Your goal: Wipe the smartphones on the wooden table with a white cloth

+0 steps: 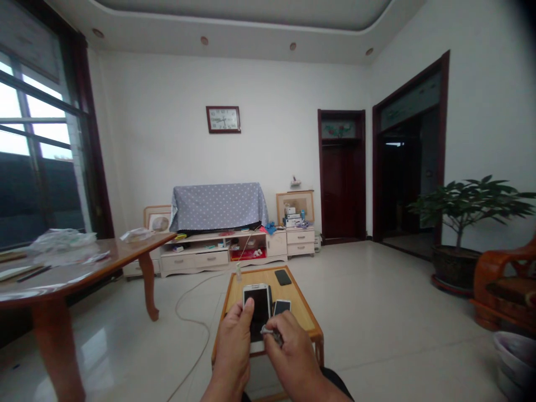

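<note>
Left hand [234,347] grips white phone [257,300]; right hand [293,350] pinches cloth [270,334] over wooden table [304,317].

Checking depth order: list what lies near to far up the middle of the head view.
The left hand and right hand with a grey wad → white phone in the left hand → black phone on the low table → drawer cabinet → dotted cover → wall clock.

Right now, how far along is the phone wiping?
Done: nothing I can confirm. In hand: the left hand holds a white phone while the right hand presses a grey cloth on its lower screen. Probably left: a white-framed phone and a black phone lying on the low table.
</note>
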A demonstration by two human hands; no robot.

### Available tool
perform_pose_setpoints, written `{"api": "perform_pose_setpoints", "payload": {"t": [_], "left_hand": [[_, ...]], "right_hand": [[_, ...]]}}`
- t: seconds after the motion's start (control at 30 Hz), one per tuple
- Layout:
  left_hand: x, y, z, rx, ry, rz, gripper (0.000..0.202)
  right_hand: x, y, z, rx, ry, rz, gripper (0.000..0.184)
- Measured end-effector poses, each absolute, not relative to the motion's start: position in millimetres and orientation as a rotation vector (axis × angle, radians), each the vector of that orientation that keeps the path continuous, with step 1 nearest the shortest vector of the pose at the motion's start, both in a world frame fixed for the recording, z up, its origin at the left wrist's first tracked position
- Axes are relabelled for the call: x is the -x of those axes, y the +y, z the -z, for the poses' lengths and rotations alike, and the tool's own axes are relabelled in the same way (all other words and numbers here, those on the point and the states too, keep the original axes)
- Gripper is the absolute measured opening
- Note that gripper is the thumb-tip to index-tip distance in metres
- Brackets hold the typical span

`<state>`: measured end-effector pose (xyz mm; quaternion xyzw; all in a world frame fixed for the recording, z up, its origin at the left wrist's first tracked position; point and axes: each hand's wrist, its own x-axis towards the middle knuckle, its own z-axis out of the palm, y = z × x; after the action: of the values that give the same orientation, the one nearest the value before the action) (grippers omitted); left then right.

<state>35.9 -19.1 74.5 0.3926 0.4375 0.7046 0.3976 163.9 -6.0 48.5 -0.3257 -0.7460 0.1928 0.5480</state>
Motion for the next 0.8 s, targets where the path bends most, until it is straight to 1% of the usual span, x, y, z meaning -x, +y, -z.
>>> {"api": "perform_pose_setpoints", "payload": {"t": [0.2, 0.27, 0.37, 0.47, 0.53, 0.67, 0.73, 0.8], "left_hand": [[-42.8, -21.1, -72.0, -0.978, 0.997, -1.746, 0.050], [-41.2, -21.3, -71.9, -0.975, 0.990, -1.745, 0.046], [-36.1, -21.7, -70.8, -0.988, 1.020, -1.749, 0.038], [-32.9, -22.2, -69.3, -0.987, 1.056, -1.741, 0.037], [-32.9, -22.4, -69.0, -0.992, 1.035, -1.726, 0.038], [-33.4, -21.5, -70.4, -0.941, 0.991, -1.670, 0.041], [-31.7, -20.6, -70.6, -0.906, 0.982, -1.664, 0.042], [-28.5, -19.4, -69.5, -0.902, 0.988, -1.714, 0.044]], "right_hand": [[-170.7, 20.0, -85.4, 0.659, -1.729, -0.249, 0.015], [-170.8, 18.2, -81.9, 0.659, -1.775, -0.178, 0.016], [-167.3, 2.8, -58.4, 0.649, -1.966, -0.066, 0.017], [-164.6, -6.5, -43.5, 0.593, -2.111, 0.013, 0.020], [-165.5, -1.1, -49.9, 0.627, -2.087, 0.022, 0.021], [-170.6, 21.1, -77.1, 0.717, -1.952, 0.024, 0.019], [-170.3, 22.9, -79.0, 0.719, -1.953, 0.059, 0.019], [-166.8, 15.5, -69.9, 0.705, -2.024, 0.119, 0.018]]}}
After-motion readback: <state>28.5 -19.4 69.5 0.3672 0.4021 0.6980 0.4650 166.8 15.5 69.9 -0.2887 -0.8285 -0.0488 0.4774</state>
